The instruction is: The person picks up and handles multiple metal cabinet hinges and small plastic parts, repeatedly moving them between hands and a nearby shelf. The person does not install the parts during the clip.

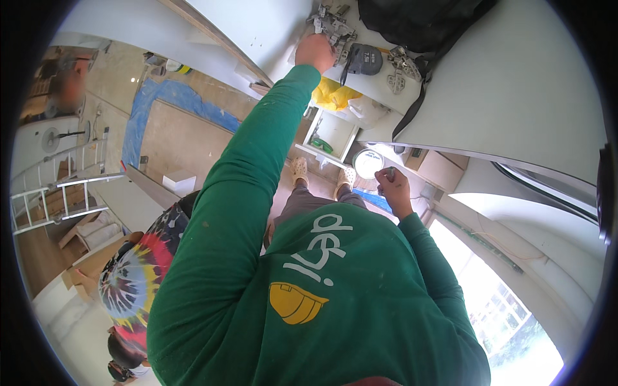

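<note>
My left hand [315,53] reaches far forward to a white surface, against a heap of metal cabinet hinges [335,27]. Its fingertips are hidden among the hinges, so its grip does not show. Just right of it lies a grey tape measure [365,59] with a dark strap. More metal hinges [400,69] rest farther right, beside a black bag [418,22]. Lower down and closer to my body, my right hand [395,191] is closed, thumb and fingers pinched round a small dark thing too small to name.
A yellow plastic bag [335,95] hangs below the surface's edge, above an open white box [333,128]. A white bucket [368,165] stands near my feet. At left are a person in a tie-dye top [138,283], a ladder [61,190] and a fan [51,138].
</note>
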Available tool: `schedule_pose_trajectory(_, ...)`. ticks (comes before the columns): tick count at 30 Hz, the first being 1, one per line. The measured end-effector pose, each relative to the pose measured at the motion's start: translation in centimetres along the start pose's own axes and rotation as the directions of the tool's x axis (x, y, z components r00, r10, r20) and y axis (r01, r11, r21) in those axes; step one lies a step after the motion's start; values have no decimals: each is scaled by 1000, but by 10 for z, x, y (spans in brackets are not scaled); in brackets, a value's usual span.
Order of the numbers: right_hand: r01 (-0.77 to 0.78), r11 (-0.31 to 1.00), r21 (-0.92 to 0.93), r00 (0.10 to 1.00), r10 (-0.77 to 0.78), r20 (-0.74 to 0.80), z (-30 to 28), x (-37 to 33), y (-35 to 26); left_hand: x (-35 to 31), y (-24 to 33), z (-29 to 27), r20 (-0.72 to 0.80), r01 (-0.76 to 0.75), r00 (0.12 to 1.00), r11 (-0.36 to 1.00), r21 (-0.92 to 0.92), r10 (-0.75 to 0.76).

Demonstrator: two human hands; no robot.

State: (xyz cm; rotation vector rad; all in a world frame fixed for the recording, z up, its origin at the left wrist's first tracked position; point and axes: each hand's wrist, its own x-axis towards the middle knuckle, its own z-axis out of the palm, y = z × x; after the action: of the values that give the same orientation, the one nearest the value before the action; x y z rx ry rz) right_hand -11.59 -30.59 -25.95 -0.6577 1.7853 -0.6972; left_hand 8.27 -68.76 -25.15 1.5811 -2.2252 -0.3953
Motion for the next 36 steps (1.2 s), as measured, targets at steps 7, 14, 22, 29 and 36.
schedule_pose_trajectory(7, 95, 981, 169, 972, -128, 196, -7, 10, -19, -4, -4, 2, -114, 70, 989, 977, -202, -95)
schedule_pose_trajectory(14, 105, 984, 141, 963, -136, 233, -7, 1, -20, -24, 1, -2, -46, 43, 998, 999, -8, -43)
schedule_pose_trajectory(22, 174, 968, 182, 947, -216, 239, -13, -18, -64, -48, 18, -49, -310, -285, 929, 923, -259, 200)
schedule_pose_trajectory(29, -35, 770, 638, 890, -267, 371, -20, -19, -135, -118, 42, -113, -206, -281, 958, 798, -533, 199)
schedule_pose_trajectory(36, -94, 783, 615, 822, -288, 492, 1, 3, -124, -239, 43, -110, 192, 222, 925, 54, -974, -327)
